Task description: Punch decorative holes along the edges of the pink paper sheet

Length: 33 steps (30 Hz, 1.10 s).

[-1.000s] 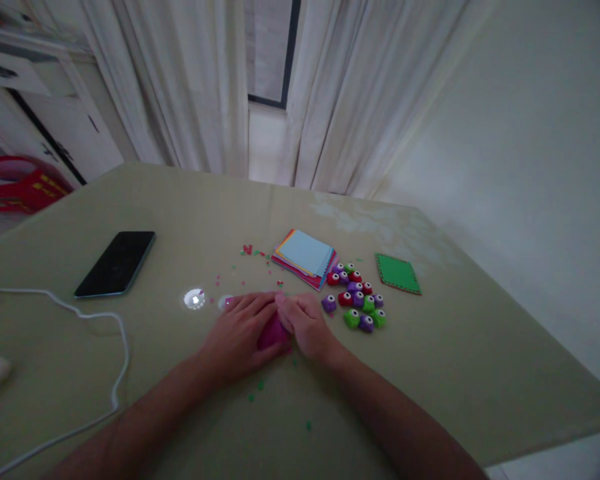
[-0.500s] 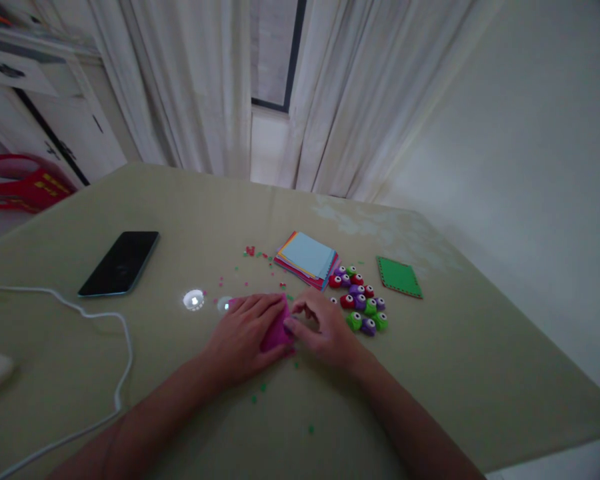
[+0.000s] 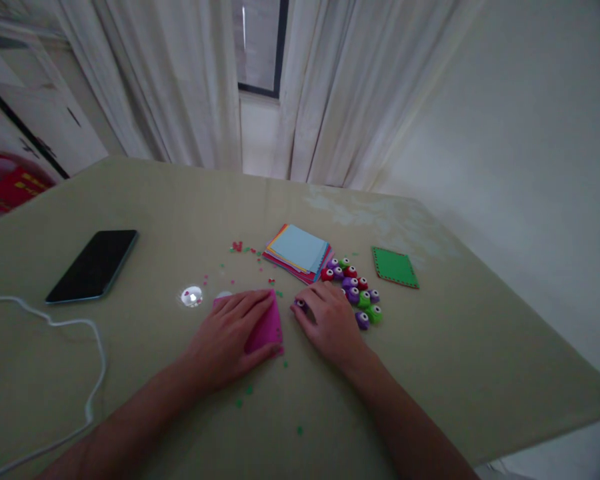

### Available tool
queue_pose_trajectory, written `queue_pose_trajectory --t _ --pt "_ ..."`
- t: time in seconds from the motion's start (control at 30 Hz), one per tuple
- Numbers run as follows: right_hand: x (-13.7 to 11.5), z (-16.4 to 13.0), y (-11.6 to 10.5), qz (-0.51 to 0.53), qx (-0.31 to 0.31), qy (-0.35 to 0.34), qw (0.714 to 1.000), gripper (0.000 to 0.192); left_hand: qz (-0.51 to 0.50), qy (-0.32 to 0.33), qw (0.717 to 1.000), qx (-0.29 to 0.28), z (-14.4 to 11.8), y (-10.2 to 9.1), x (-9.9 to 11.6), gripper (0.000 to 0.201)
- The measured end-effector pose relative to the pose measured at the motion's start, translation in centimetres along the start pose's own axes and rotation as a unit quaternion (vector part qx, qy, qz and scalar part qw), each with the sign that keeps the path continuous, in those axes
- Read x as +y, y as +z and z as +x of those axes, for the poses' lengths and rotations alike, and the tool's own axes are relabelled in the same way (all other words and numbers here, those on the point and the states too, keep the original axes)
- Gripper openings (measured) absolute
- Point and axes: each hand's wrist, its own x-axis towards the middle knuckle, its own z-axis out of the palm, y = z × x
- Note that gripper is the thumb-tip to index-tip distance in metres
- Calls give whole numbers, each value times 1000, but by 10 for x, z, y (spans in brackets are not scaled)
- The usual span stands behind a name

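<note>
The left hand [image 3: 227, 335] lies flat, palm down and fingers spread, on a pink folded paper [image 3: 266, 327] that rests on the table [image 3: 480, 360]; it presses the paper rather than grips it. Just to the right of the pink paper, the right hand [image 3: 331, 321] rests with fingers loosely curled over the near edge of a cluster of small punches [image 3: 356, 290] (purple, red and green, each with a white dot on top). 1 purple punch [image 3: 300, 305] sits at its fingertips, touching them; I cannot tell whether the fingers have closed on it. Beyond the pink paper lies a stack of coloured paper squares [image 3: 299, 249], and farther right of that a green card [image 3: 395, 267]. Well to the left of the pink paper are a black phone [image 3: 93, 265] and a white cable [image 3: 65, 333]. Tiny paper bits [image 3: 237, 247] dot the table around the pink paper.
</note>
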Motion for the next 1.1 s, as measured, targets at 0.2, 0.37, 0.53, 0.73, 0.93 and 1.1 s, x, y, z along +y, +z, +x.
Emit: queue_pose_trajectory --t 0.2,0.37,0.53,0.73,0.93,1.1 --pt "3 -2 -5 44 -38 -9 998 26 -3 -6 1000 -2 -2 -2 -1 80" --pt "3 -4 -8 109 -41 -3 993 24 -9 -7 1000 0 -3 -1 -2 80" --pt "-1 -2 -14 408 -1 113 906 28 -18 -13 1000 -3 -1 -1 -2 82" --pt "-3 -3 -13 649 -15 173 740 44 -14 -10 1000 -3 -1 -7 1 83" --pt "-4 -6 -13 657 -15 191 729 51 -4 0 1000 -3 -4 -8 -6 90" --pt "-4 -7 -14 669 -28 190 718 53 -3 -3 1000 -20 -6 -2 -11 93"
